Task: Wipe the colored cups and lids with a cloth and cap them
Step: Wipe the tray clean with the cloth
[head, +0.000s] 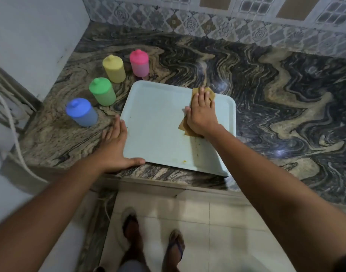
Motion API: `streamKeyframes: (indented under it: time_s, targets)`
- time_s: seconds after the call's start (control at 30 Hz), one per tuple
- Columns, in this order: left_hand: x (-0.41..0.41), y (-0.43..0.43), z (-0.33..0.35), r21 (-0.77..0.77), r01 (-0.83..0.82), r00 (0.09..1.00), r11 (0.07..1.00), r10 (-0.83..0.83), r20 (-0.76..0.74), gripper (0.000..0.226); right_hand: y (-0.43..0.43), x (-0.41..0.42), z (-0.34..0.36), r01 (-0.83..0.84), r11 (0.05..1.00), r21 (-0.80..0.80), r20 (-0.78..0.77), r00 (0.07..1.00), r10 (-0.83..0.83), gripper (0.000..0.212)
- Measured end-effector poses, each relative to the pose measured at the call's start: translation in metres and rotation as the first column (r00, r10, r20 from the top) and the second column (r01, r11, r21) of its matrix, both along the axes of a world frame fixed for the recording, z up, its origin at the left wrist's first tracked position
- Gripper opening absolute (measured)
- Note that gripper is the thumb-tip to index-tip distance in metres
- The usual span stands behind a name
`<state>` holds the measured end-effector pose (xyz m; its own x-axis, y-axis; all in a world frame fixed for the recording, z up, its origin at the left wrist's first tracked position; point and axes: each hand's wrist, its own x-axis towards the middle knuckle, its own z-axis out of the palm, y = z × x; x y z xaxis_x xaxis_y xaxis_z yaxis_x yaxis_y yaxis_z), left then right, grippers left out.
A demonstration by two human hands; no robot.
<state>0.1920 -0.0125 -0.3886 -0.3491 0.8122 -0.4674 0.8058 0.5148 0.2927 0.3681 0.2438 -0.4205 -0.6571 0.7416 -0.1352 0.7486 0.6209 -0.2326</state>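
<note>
Four capped cups stand in a curved row on the marble counter: a blue cup, a green cup, a yellow cup and a pink cup, each with its matching lid on. To their right lies a pale blue tray. My right hand presses flat on a brown cloth at the tray's right side. My left hand rests against the tray's near left corner, fingers along the left edge and thumb along the front edge.
The tray's front right corner overhangs the counter edge. A white wall closes the left side and patterned tiles run along the back. Small yellowish stains mark the tray near its front. My sandalled feet stand on the floor below.
</note>
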Motion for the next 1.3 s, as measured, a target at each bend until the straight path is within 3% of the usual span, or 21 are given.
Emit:
streamKeyframes:
  time_s: [0.33, 0.63, 0.83, 0.93, 1.13, 1.23, 1.3]
  targets:
    - [0.005, -0.002, -0.004, -0.025, 0.001, 1.0, 1.0, -0.001, -0.021, 0.146, -0.022, 0.014, -0.004, -0.079, 0.996, -0.039, -0.086, 0.993, 0.076, 0.056]
    - [0.004, -0.001, -0.004, -0.05, -0.006, 1.0, 0.999, 0.005, -0.026, 0.145, -0.103, 0.07, 0.001, -0.288, 0.946, -0.147, -0.169, 0.95, 0.263, 0.063]
    - [0.003, -0.002, -0.007, -0.057, -0.016, 1.0, 0.998, 0.015, -0.017, 0.152, -0.143, 0.104, 0.004, -0.339, 0.919, -0.204, -0.228, 0.929, 0.292, 0.066]
    - [0.001, -0.001, -0.007, -0.051, -0.022, 1.0, 0.998, 0.021, -0.013, 0.159, -0.153, 0.115, 0.014, -0.311, 0.92, -0.241, -0.261, 0.933, 0.247, 0.056]
    - [0.004, -0.001, -0.002, -0.037, -0.021, 1.0, 0.999, 0.021, 0.001, 0.15, -0.149, 0.124, 0.046, -0.188, 0.924, -0.332, -0.298, 0.951, 0.086, 0.036]
    - [0.007, -0.003, 0.0, -0.043, -0.017, 1.0, 0.999, 0.017, 0.008, 0.148, -0.13, 0.123, 0.06, -0.071, 0.845, -0.53, -0.346, 0.928, -0.139, 0.037]
    - [0.008, -0.004, 0.003, -0.05, -0.004, 1.0, 0.999, 0.005, 0.02, 0.146, -0.119, 0.121, 0.059, 0.043, 0.746, -0.664, -0.351, 0.863, -0.362, 0.048]
